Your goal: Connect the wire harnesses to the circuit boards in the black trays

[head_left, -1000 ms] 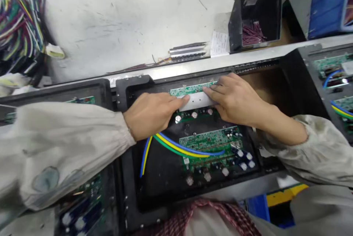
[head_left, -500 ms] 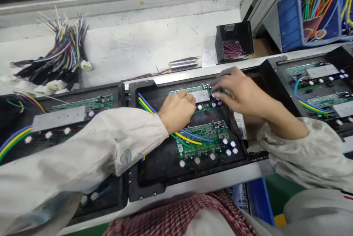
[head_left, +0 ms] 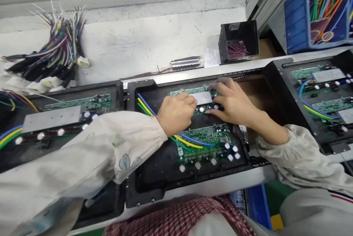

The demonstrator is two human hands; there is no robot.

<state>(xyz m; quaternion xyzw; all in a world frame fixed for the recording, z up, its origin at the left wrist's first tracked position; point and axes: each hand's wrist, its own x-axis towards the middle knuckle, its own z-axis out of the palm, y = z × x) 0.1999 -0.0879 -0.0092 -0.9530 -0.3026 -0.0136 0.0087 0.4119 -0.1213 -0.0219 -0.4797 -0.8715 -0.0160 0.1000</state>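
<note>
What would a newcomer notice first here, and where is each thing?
At centre, the left hand and right hand lie over the upper green circuit board in a black tray. Blue, yellow and green wires cross the tray beside the lower board. At top right stands a blue crate of coloured wires; at top left lies a multicoloured wire bundle.

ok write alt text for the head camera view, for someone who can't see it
The left hand and right hand are bare and reach over a green circuit board with a silver metal plate, set in a black tray. Blue, yellow and green wires cross the tray beside a second circuit board.
</note>
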